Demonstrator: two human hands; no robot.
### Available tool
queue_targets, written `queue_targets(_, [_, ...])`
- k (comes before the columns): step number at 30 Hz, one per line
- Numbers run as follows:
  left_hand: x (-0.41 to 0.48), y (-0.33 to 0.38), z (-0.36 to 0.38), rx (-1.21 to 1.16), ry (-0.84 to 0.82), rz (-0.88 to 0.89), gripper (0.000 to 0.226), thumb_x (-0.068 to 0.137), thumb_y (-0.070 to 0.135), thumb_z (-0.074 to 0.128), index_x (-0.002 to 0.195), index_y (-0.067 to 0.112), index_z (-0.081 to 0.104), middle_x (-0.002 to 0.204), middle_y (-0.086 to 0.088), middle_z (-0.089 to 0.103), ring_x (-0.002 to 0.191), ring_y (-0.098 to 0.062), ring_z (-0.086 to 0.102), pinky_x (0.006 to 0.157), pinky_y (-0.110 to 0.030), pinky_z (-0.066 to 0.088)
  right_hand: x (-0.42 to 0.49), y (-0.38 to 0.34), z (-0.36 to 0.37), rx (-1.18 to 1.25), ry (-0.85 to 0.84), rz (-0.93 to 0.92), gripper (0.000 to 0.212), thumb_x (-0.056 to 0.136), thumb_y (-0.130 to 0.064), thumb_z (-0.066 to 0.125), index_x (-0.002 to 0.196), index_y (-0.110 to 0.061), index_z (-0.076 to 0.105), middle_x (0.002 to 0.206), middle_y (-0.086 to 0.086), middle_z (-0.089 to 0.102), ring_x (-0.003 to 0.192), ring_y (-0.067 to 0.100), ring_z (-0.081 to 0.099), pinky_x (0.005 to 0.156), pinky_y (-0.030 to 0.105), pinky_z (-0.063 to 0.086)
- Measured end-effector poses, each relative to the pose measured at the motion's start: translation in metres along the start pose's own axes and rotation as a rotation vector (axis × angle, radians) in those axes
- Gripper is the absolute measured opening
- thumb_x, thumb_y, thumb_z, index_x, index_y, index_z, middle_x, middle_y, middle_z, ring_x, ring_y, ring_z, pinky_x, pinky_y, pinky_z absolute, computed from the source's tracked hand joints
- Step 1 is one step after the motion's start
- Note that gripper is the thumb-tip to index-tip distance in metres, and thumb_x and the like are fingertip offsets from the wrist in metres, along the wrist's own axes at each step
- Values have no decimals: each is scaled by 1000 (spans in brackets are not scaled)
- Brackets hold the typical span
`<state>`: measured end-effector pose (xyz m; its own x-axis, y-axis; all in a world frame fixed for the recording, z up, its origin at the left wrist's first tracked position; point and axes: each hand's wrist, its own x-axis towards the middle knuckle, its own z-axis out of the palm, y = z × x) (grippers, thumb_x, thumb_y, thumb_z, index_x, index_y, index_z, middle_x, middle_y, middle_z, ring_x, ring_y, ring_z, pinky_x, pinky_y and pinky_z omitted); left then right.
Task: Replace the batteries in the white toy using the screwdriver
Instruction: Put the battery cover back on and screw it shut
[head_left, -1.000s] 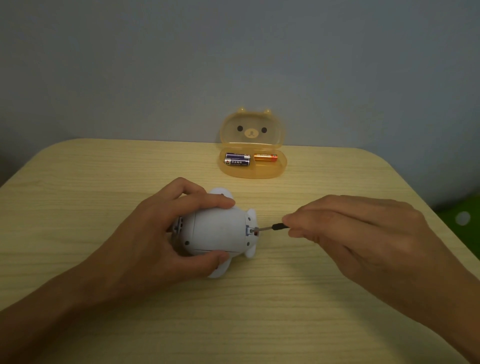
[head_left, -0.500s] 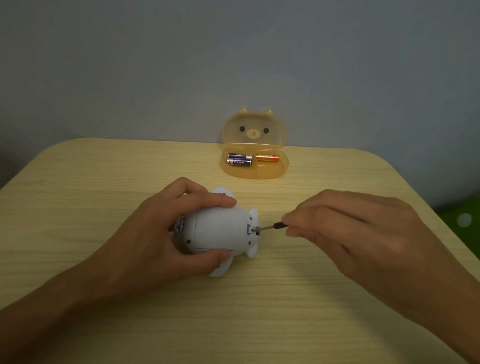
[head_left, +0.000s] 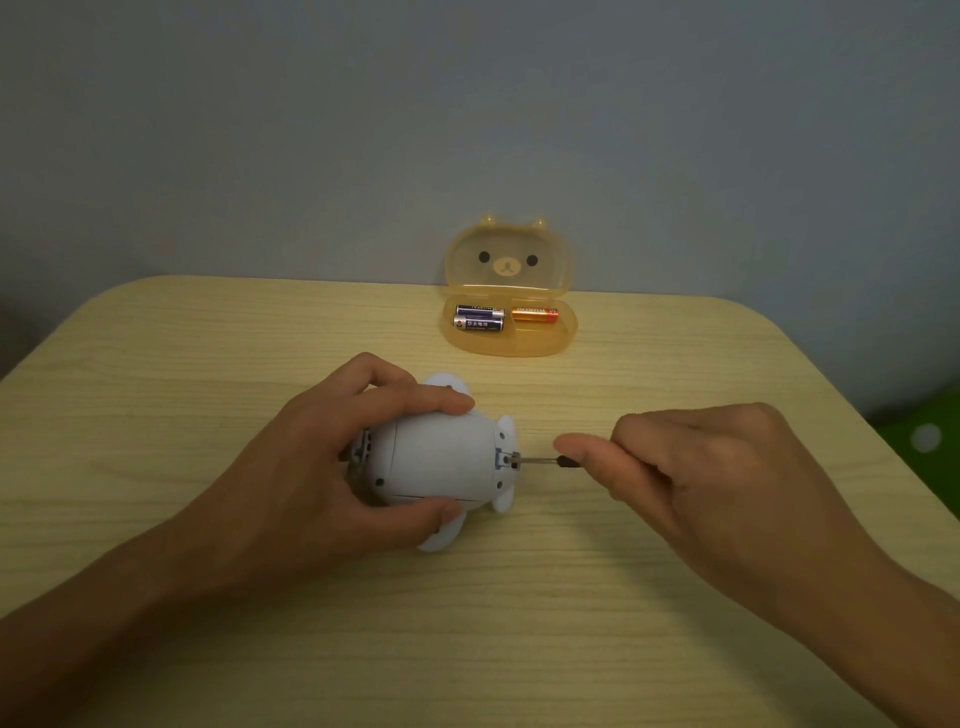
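Observation:
The white toy (head_left: 439, 460) lies on its side in the middle of the wooden table (head_left: 519, 623). My left hand (head_left: 311, 467) grips its body, index finger over the top and thumb underneath. My right hand (head_left: 701, 478) pinches a small screwdriver (head_left: 543, 460); its handle is mostly hidden by the fingers. The metal tip sits at the toy's right end, at the small grey fitting there. Two blue batteries (head_left: 479, 318) and an orange battery (head_left: 535, 314) lie in the open orange case (head_left: 511, 345) behind the toy.
The orange case has a bear face on its raised lid (head_left: 509, 257) and stands near the table's far edge against a grey wall. A green surface (head_left: 924, 431) shows past the table's right edge.
My right hand has drawn back slightly to the right, so more of the screwdriver shaft shows. The left hand and toy stay in place.

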<state>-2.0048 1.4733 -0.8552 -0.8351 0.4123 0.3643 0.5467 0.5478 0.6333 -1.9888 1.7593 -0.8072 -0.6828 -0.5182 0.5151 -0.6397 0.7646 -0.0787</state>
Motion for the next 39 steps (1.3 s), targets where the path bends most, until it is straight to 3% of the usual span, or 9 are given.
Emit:
queue_targets(2, [-1, 0, 0, -16, 3, 1, 65, 71, 58, 81, 133, 48, 64, 124, 14, 59, 115, -13, 62, 79, -20, 55, -1, -2, -2, 227, -17, 213, 67, 100, -53, 50, 46, -14, 61, 36, 2, 54, 29, 18, 50, 41, 33, 47])
queue_targets(4, [-1, 1, 1, -36, 9, 1, 63, 71, 56, 81, 132, 45, 66, 124, 14, 61, 116, -13, 63, 80, -21, 55, 1, -1, -7, 436, 42, 450, 64, 95, -55, 52, 44, -18, 64, 41, 5, 63, 33, 20, 57, 43, 22, 47])
queue_targets(7, [0, 1, 1, -58, 7, 16, 64, 73, 52, 84, 133, 40, 67, 126, 14, 68, 118, -12, 66, 85, -23, 55, 2, 13, -5, 493, 105, 575, 55, 92, -55, 53, 51, -21, 68, 52, -1, 70, 38, 14, 60, 44, 16, 47])
queue_targets(14, [0, 8, 4, -82, -37, 35, 73, 70, 57, 87, 138, 36, 66, 121, 19, 70, 110, -9, 68, 83, -13, 51, -14, 29, 21, 449, -151, 427, 33, 87, -58, 55, 79, -35, 76, 71, -13, 73, 66, 12, 65, 56, 17, 45])
queue_targets(19, [-2, 8, 6, -77, -51, -9, 77, 65, 64, 87, 135, 43, 62, 125, 21, 68, 112, -8, 67, 82, -19, 55, -19, 34, 27, 380, -304, 324, 20, 83, -52, 68, 90, -33, 73, 87, -18, 65, 88, 7, 62, 71, 18, 47])
queue_targets(22, [-1, 7, 8, -97, -57, -38, 79, 64, 67, 85, 136, 45, 60, 128, 21, 67, 114, -10, 67, 83, -25, 57, -19, 36, 27, 389, -310, 318, 22, 80, -52, 70, 93, -34, 72, 92, -19, 65, 92, 7, 63, 75, 22, 52])
queue_targets(27, [-1, 2, 7, -92, -59, -58, 83, 63, 71, 84, 138, 46, 59, 127, 21, 67, 114, -11, 67, 83, -26, 56, -15, 41, 26, 408, -334, 312, 37, 75, -67, 62, 95, -37, 72, 92, -20, 66, 92, 4, 61, 71, 12, 44])
queue_targets(30, [3, 1, 3, -77, -77, -66, 82, 63, 72, 83, 137, 45, 60, 125, 22, 67, 113, -12, 68, 83, -29, 58, -9, 43, 25, 415, -319, 314, 30, 78, -63, 66, 91, -36, 72, 88, -19, 68, 87, 5, 63, 69, 13, 43])
queue_targets(39, [98, -20, -25, -163, 62, -247, 66, 72, 80, 72, 125, 41, 71, 113, 16, 75, 94, -7, 74, 82, -33, 59, 74, 97, 35, 489, -94, 596, 27, 97, -51, 58, 103, -30, 74, 92, -19, 69, 85, 4, 65, 75, 25, 49])
